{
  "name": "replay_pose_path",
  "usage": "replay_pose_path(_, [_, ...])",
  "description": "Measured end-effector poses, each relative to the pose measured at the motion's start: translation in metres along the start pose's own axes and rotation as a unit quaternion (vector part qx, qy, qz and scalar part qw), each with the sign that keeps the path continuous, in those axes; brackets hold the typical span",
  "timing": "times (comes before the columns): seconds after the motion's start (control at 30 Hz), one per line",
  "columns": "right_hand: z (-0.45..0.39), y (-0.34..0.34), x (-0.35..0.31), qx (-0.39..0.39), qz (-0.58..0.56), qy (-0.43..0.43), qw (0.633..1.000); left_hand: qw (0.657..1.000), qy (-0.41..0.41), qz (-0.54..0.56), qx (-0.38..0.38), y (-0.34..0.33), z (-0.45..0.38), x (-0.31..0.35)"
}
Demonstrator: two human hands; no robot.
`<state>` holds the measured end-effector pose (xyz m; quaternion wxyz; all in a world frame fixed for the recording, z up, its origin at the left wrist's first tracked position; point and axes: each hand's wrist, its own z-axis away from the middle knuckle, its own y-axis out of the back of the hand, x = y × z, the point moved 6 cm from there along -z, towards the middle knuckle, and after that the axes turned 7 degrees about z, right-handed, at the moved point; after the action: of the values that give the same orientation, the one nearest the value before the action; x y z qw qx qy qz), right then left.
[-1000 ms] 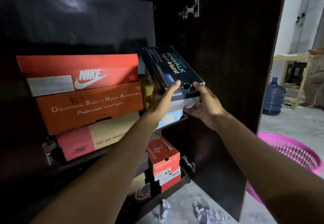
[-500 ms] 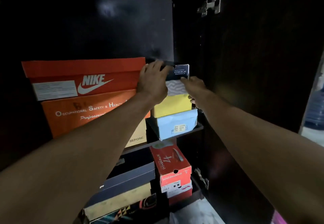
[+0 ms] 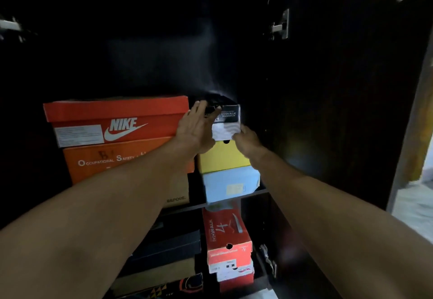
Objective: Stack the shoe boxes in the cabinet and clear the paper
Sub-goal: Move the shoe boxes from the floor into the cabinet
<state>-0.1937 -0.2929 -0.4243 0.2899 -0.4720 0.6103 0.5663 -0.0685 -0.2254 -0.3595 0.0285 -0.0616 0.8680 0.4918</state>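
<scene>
A black shoe box (image 3: 228, 120) with a white end label rests on top of a yellow box (image 3: 222, 159), which sits on a light blue box (image 3: 230, 186) on the cabinet's upper shelf. My left hand (image 3: 195, 130) lies flat against the black box's left side, fingers stretched. My right hand (image 3: 247, 141) touches its lower right corner. Left of this stack stand a red Nike box (image 3: 117, 120), an orange safety-shoe box (image 3: 107, 160) and a tan box (image 3: 177, 195). No paper is in view.
Below the shelf (image 3: 253, 193) stands a red and white box stack (image 3: 228, 240), with dark boxes (image 3: 168, 249) to its left. The open dark cabinet door (image 3: 339, 88) with hinges (image 3: 280, 26) stands at the right. The space above the boxes is dark.
The black box went from being held out in front of the cabinet to lying on the yellow box, pushed back. My left hand flattened against its side; the view moved closer.
</scene>
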Motion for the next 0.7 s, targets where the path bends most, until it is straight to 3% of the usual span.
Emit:
replay_pose_path(0.33, [0.046, 0.014, -0.009, -0.024, -0.026, 0.023, 0.999, 1.000, -0.008, -0.015, -0.011, 0.005, 0.000, 0.004])
replay_pose_path(0.43, [0.074, 0.031, -0.032, 0.002, -0.033, 0.088, 0.996, 1.000, -0.017, -0.018, -0.004, 0.008, -0.003, 0.004])
replay_pose_path(0.5, [0.103, 0.058, -0.059, 0.055, -0.013, 0.176, 0.983, 1.000, -0.013, -0.021, -0.007, 0.009, -0.001, 0.005])
replay_pose_path(0.6, [0.150, 0.117, -0.104, 0.181, 0.020, 0.342, 0.922, 0.999, 0.005, -0.021, -0.027, 0.004, -0.001, 0.005])
replay_pose_path(0.7, [0.191, 0.197, -0.142, 0.380, 0.084, 0.446, 0.806, 1.000, 0.005, -0.011, -0.023, 0.008, -0.001, 0.006])
